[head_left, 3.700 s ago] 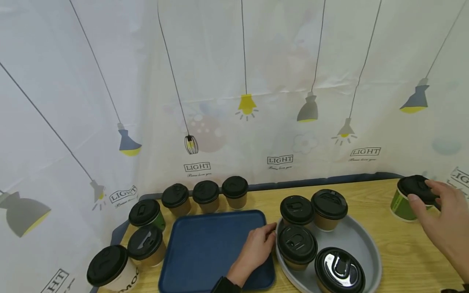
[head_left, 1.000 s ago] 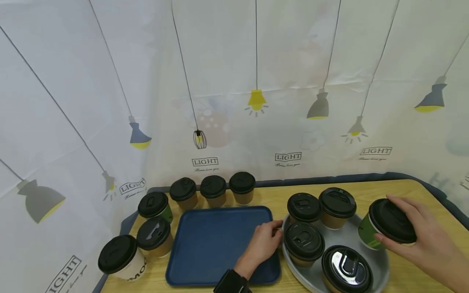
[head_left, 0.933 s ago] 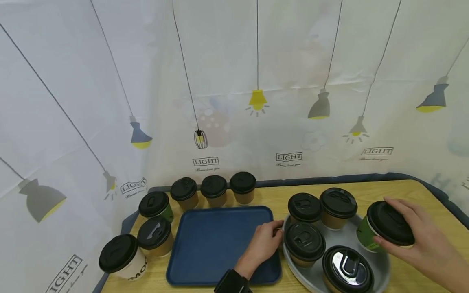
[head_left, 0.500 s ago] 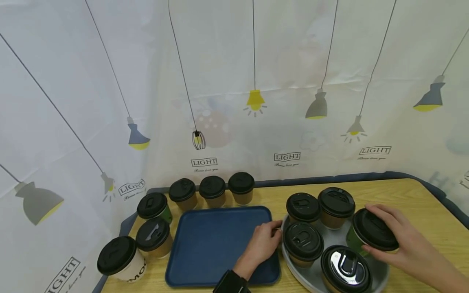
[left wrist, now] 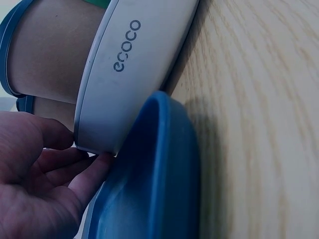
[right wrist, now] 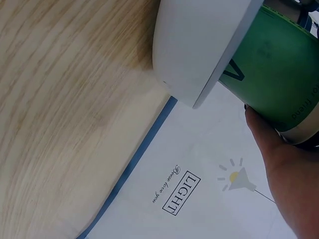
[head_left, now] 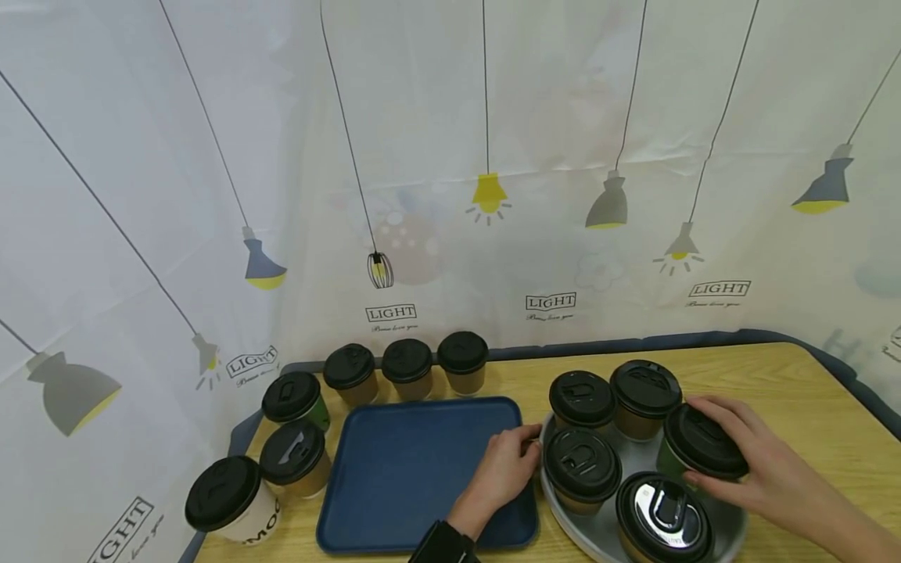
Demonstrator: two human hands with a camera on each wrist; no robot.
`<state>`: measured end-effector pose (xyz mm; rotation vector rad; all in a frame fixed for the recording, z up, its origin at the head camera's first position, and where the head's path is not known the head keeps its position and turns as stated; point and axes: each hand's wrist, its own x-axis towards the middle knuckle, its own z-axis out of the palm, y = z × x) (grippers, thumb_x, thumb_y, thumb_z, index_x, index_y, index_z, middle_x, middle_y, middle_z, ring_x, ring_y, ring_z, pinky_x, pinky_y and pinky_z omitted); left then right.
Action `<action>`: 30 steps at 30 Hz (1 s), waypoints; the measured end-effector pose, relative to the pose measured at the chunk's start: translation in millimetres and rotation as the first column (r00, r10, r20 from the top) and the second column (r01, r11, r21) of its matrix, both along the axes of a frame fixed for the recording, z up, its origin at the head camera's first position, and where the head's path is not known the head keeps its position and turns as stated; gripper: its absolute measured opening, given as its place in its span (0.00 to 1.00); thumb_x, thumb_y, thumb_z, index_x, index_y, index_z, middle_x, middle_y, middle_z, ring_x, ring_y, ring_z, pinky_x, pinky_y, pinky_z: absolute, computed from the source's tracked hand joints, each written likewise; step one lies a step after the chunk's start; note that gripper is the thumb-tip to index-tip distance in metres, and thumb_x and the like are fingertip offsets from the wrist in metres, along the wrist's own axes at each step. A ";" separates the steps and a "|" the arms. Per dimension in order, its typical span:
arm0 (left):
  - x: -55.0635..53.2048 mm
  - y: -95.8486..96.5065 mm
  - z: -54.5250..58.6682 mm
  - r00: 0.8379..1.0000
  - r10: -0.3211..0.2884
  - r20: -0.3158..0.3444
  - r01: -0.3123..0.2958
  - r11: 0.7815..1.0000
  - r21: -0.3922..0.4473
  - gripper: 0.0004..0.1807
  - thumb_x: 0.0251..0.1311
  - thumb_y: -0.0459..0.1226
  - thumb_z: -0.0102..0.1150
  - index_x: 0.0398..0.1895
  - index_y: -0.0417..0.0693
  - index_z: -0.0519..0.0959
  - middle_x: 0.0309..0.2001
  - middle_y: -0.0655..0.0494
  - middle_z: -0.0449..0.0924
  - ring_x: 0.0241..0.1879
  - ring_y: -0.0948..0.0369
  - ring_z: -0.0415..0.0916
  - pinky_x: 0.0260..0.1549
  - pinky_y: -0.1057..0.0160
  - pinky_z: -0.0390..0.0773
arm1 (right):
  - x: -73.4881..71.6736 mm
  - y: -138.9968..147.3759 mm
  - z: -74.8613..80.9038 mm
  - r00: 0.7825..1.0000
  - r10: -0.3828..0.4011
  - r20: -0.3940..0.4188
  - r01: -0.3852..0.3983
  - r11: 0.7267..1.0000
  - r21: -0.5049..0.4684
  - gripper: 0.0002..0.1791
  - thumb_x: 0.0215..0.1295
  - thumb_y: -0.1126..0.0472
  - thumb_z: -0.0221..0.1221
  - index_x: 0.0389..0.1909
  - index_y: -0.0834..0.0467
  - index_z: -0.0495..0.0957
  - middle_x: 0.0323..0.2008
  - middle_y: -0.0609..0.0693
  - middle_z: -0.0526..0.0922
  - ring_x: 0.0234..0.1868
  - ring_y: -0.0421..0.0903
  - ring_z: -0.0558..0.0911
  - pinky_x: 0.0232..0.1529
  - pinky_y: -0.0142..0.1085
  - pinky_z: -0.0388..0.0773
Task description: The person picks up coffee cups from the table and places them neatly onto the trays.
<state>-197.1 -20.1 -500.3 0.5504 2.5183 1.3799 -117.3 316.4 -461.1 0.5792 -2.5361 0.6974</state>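
My right hand point(head_left: 739, 457) grips a green paper coffee cup point(right wrist: 281, 69) with a black lid, fingers and thumb around its upper part. The cup stands within the right side of a round grey tray point(head_left: 728, 520); the tray wall hides its base in the right wrist view. Beside it in the tray are several brown cups with black lids, one a shiny-lidded cup point(head_left: 665, 516) at the front. My left hand point(head_left: 501, 473) pinches the tray's left rim, thumb and fingers on either side of the white wall point(left wrist: 124, 69) marked "ecoco".
A blue rectangular tray point(head_left: 422, 477) lies under my left forearm, left of the round tray. Several lidded cups line its back and left sides, among them a white cup point(head_left: 232, 500) and a green one point(head_left: 296, 399). A printed curtain point(head_left: 422, 156) hangs behind the wooden table point(head_left: 795, 391).
My right hand has taken the green cup from the table at the far right, carried it left over the round tray and lowered it in. My left hand has stayed at the rim.
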 end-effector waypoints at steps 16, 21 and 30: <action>-0.9 1.2 3.0 1.000 0.003 0.010 -0.003 1.000 -0.005 0.19 0.77 0.34 0.54 0.67 0.41 0.79 0.47 0.54 0.88 0.41 0.68 0.83 0.33 0.66 0.78 | 10.4 19.5 9.9 0.996 -0.029 0.084 0.023 0.997 0.075 0.68 0.40 0.50 0.85 0.82 0.48 0.55 0.78 0.50 0.57 0.71 0.17 0.46 0.55 0.16 0.60; -0.5 0.1 4.0 1.000 0.009 0.009 -0.009 1.000 -0.010 0.19 0.77 0.34 0.54 0.67 0.41 0.79 0.49 0.53 0.87 0.42 0.66 0.83 0.34 0.65 0.79 | 22.7 36.2 10.1 0.980 -0.148 0.134 0.142 0.988 0.058 0.49 0.55 0.56 0.78 0.77 0.56 0.65 0.70 0.60 0.69 0.72 0.51 0.67 0.52 0.31 0.73; 0.3 1.5 2.3 1.000 0.013 -0.011 -0.013 1.000 -0.016 0.19 0.76 0.34 0.54 0.65 0.40 0.80 0.49 0.52 0.88 0.44 0.65 0.84 0.36 0.65 0.80 | 25.4 44.1 -5.8 0.815 -0.358 0.455 0.299 0.933 0.198 0.15 0.80 0.57 0.55 0.39 0.62 0.85 0.25 0.43 0.81 0.23 0.39 0.78 0.24 0.37 0.77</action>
